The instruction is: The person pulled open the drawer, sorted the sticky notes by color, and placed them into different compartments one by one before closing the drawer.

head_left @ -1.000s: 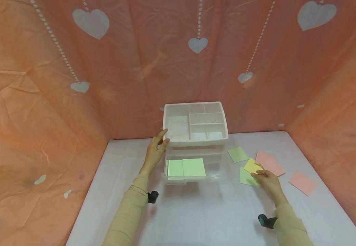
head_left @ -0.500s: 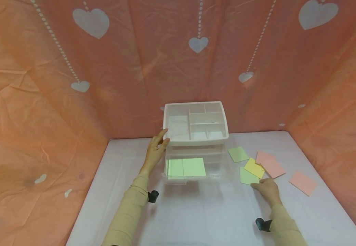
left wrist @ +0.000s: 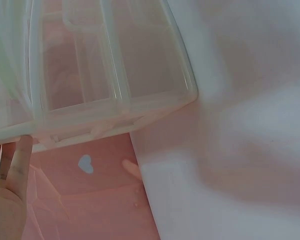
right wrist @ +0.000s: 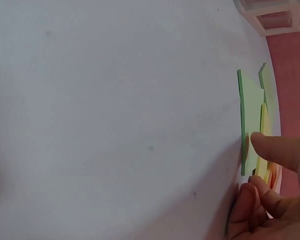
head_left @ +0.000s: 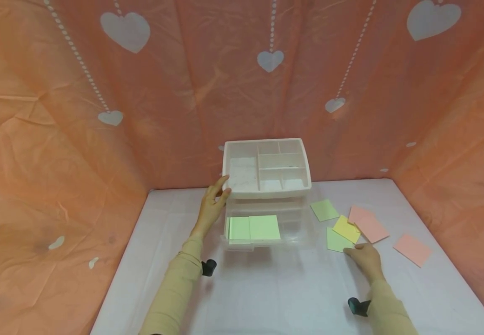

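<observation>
A white organizer (head_left: pixel 267 193) with a divided top tray stands at the back middle. Its clear drawer (head_left: pixel 295 228) is pulled out and has light green sticky note pads (head_left: pixel 264 227) in its left part. My left hand (head_left: pixel 210 208) rests against the organizer's left front corner, fingers fairly straight; in the left wrist view the fingers (left wrist: pixel 20 165) touch its edge. To the right, my right hand (head_left: pixel 365 259) is at the near right corner of a green sticky note pad (head_left: pixel 337 239), thumb and fingers curled about that corner. The right wrist view shows the thumb (right wrist: pixel 275 149) at the green pad (right wrist: pixel 250 110).
A yellow sticky note pad (head_left: pixel 346 228) overlaps the green one, beside stacked pink pads (head_left: pixel 371 228). Another green pad (head_left: pixel 324 210) lies behind, and a lone pink pad (head_left: pixel 412 249) sits farther right. Orange cloth (head_left: pixel 208 93) with hearts surrounds the white table (head_left: pixel 275 298).
My right hand has moved from over the yellow pad toward me, down to the near corner of the green pad, and stays there. The left hand keeps its place on the organizer.
</observation>
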{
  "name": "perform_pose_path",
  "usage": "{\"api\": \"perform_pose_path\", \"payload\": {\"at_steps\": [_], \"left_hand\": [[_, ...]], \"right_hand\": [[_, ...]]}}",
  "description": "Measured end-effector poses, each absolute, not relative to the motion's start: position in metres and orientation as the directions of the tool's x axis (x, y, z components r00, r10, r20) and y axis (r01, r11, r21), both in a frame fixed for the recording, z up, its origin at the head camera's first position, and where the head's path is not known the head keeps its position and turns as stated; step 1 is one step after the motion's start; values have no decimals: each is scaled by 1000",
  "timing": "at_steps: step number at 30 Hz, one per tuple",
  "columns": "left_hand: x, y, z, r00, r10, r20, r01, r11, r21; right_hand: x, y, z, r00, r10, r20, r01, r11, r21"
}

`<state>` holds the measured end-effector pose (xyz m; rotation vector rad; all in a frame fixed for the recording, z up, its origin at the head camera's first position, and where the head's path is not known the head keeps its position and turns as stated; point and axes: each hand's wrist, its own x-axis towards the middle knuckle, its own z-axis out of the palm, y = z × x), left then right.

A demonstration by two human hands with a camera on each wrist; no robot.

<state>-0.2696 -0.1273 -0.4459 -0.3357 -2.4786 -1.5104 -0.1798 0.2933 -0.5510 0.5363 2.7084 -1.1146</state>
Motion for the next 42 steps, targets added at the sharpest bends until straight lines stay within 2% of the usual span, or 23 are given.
{"api": "perform_pose_path", "payload": {"at_steps": [5,22,32,42], "left_hand": [[-269,-127,-446,-955,70,287,288,436,853],[-272,-127,-447,-947,74,313,313,434,845],[-272,-127,-448,-947,77,312,314,431,846],[-272,-127,-449,-950,82,302,307,437,845]], "right_hand": [[-180,289,-553,-928,275,-252,372,672,-640],[-177,295,-547,-920,286,-268,392,640,-661],[-178,282,-552,-925,300,-232,378,678,-631],[-180,280,-548,-911,320,-259,411,664,-625]]}}
